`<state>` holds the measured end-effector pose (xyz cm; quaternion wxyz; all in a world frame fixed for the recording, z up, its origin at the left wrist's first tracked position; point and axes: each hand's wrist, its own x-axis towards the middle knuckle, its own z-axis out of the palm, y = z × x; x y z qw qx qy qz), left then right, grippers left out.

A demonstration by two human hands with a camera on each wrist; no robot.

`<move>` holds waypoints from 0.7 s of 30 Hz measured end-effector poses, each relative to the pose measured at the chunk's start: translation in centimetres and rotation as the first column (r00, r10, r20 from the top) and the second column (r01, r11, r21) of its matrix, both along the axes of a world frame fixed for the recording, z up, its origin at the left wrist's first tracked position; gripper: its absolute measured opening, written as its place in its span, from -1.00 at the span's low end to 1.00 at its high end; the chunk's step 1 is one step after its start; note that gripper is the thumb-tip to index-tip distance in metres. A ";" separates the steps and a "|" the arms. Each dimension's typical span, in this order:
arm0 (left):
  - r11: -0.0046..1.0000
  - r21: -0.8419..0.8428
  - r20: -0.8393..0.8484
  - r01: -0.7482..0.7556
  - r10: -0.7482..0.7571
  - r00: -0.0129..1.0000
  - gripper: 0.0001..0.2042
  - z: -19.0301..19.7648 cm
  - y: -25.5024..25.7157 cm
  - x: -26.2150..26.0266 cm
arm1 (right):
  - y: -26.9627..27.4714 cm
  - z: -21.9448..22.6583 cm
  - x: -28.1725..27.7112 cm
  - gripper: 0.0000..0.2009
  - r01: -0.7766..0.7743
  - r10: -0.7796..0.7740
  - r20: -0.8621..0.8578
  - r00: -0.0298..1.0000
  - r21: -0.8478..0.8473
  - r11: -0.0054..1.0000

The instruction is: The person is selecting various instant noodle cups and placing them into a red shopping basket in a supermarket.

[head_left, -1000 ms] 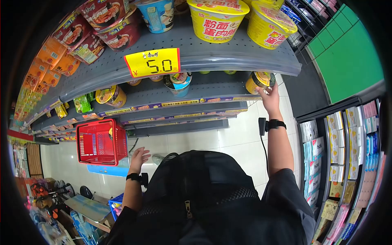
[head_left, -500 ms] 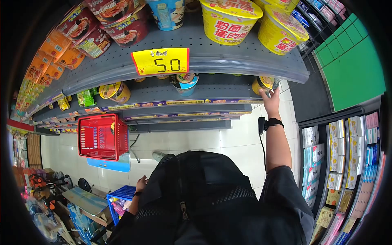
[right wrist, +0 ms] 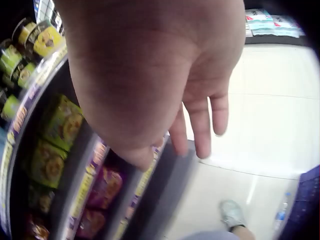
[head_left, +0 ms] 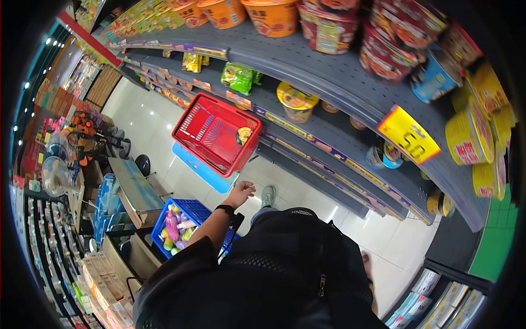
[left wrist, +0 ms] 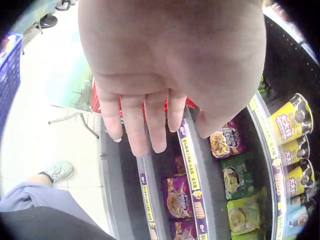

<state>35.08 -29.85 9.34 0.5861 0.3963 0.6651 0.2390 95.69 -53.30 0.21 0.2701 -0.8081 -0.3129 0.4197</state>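
Beside the black bag, my left hand (head_left: pixel 241 193) hangs in the air below the red basket (head_left: pixel 186 143); its fingers (left wrist: pixel 134 122) are extended and hold nothing. One round cup (head_left: pixel 244 135) lies inside the basket. My right hand (right wrist: pixel 200 85) has loosely lowered fingers with nothing between them, above the floor and lower shelf edges; in the head view only a bit of skin shows past the bag. A yellow cup (head_left: pixel 440 204) stands at the shelf's right end, away from both hands. Another yellow cup (head_left: pixel 297 101) stands on that shelf beside green packets (head_left: pixel 237 78).
A blue crate (head_left: pixel 189 205) of bottles stands left of my body, near a wooden-edged bench (head_left: pixel 134 183). Noodle tubs (head_left: pixel 270 17) line the upper shelf, which carries a price sign (head_left: pixel 408 134). A foot (head_left: pixel 268 196) shows on the tiled floor.
The head view has turned left. My right hand has let go of the yellow cup at the shelf's end and drawn back to my body. My left hand has come forward, nearer the basket.
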 end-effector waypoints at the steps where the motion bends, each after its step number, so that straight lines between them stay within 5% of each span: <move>1: 1.000 -0.001 0.006 -0.011 0.011 1.000 -0.66 -0.2 0.8 -1.0 | -1.9 -1.1 -1.8 -0.63 -0.026 0.017 -0.147 0.989 -0.059 0.998; 5: 0.991 0.130 0.073 -0.038 0.029 0.997 -0.71 0.3 4.6 -4.7 | -6.7 -6.1 -6.0 -0.66 -0.241 0.221 -0.126 0.967 -0.165 0.957; 9: 0.981 0.072 0.123 -0.180 0.171 0.978 -0.71 -0.4 8.5 -9.0 | -8.6 -9.0 -5.5 -0.68 -0.233 0.218 -0.126 0.968 -0.112 0.966; 12: 0.971 0.041 0.177 -0.237 0.226 0.958 -0.73 -1.2 11.6 -12.1 | -10.8 -13.7 -3.0 -0.69 -0.140 0.160 -0.246 0.956 0.097 0.985; 13: 0.960 0.007 0.219 -0.279 0.271 0.937 -0.74 -1.6 12.7 -13.0 | -7.9 -10.1 -6.1 -0.70 -0.068 0.161 -0.381 0.910 0.246 0.967; 14: 0.961 -0.002 0.184 -0.276 0.271 0.945 -0.75 -2.2 13.9 -13.8 | -4.6 -4.6 -6.9 -0.67 -0.359 0.436 0.261 0.861 -0.295 0.885; 15: 0.962 -0.011 0.150 -0.272 0.270 0.951 -0.77 -2.8 15.0 -14.5 | 1.3 5.2 -12.3 -0.66 -0.078 0.067 -0.100 0.993 -0.114 0.990; 17: 0.967 -0.058 0.134 -0.248 0.253 0.958 -0.72 -5.2 16.8 -15.9 | 6.7 11.4 -17.5 -0.67 0.099 -0.119 -0.064 0.991 -0.251 0.963; 18: 0.970 -0.090 0.114 -0.224 0.233 0.966 -0.67 -6.3 17.6 -16.5 | 9.8 14.9 -20.3 -0.68 0.083 -0.088 -0.002 0.996 -0.314 0.946; 21: 0.955 -0.209 0.091 -0.208 0.231 0.969 -0.73 -6.1 19.7 -16.4 | 10.8 14.2 -22.9 -0.69 0.040 -0.062 -0.085 0.994 -0.241 0.970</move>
